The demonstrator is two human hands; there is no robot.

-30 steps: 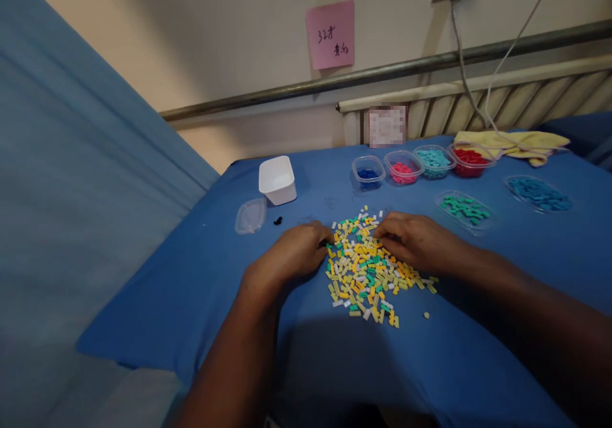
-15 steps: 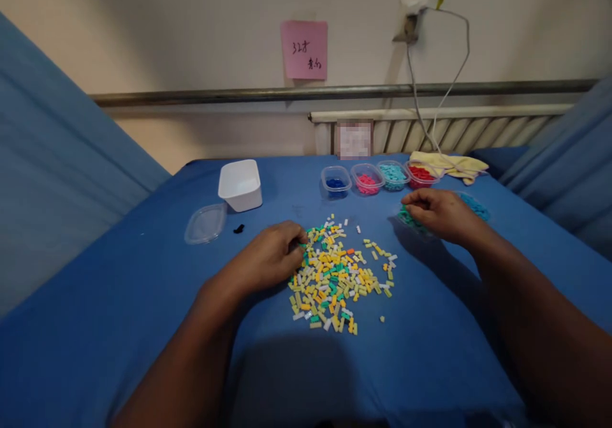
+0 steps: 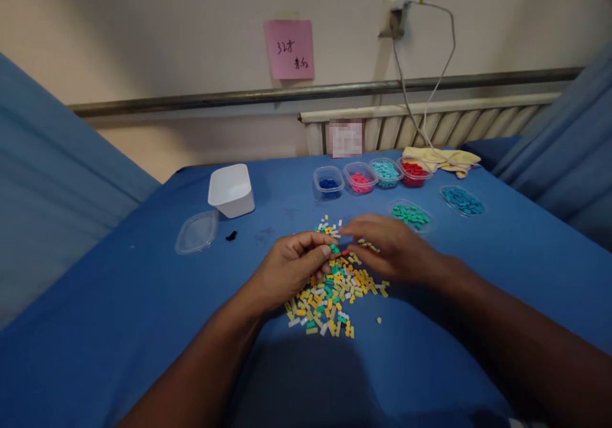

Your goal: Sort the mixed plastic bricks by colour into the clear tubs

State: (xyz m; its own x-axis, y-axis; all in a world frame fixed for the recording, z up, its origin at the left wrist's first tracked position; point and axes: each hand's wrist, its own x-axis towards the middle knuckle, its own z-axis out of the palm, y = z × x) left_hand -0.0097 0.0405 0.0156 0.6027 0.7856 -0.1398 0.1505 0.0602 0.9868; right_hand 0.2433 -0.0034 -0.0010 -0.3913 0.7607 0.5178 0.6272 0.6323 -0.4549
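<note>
A loose pile of small toy bricks [image 3: 335,294], mostly yellow with some white and green ones, lies on the blue cloth. Above its far left part, my left hand [image 3: 291,265] pinches a green brick [image 3: 334,249] between thumb and fingers. My right hand [image 3: 389,246] hovers just to the right, thumb and fingers apart and facing that brick, with nothing visible between them. An orange brick [image 3: 345,252] shows between the hands. Behind my right hand, green bricks [image 3: 410,215] fill a shallow clear lid or tray. Both hands hide part of the pile.
Clear tubs along the back hold dark blue bricks [image 3: 329,185], pink bricks [image 3: 360,182], light blue bricks [image 3: 386,171] and red bricks [image 3: 414,171]. Blue bricks [image 3: 461,199] sit at right, near a yellow cloth [image 3: 442,160]. At left are a white tub [image 3: 231,190], clear lid [image 3: 197,233] and black piece [image 3: 231,236].
My right hand has moved left from the green bricks' container to beside my left hand. My left hand has risen from the pile's left edge and moved right, a green brick now showing in its fingers.
</note>
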